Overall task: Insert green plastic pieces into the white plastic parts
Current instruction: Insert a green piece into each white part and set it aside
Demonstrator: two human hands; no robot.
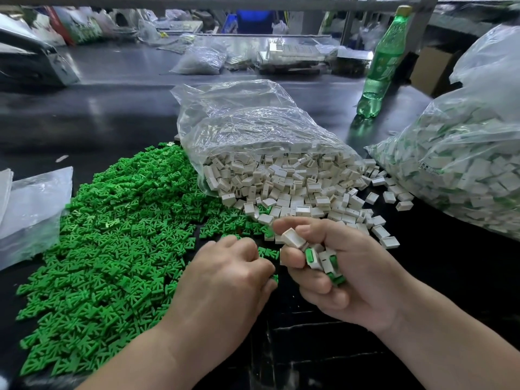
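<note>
Fingers of right hand are curling around several green-filled white parts; thumb and forefinger are pinching an empty white part. Left hand is pinching a green piece, lower centre. Green pieces pile lying left; loose white parts spilling from clear bag, centre.

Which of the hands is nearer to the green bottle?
Right. The right hand lies in front of the green bottle, slightly to its left; the left hand is farther left, by the green pieces.
</note>
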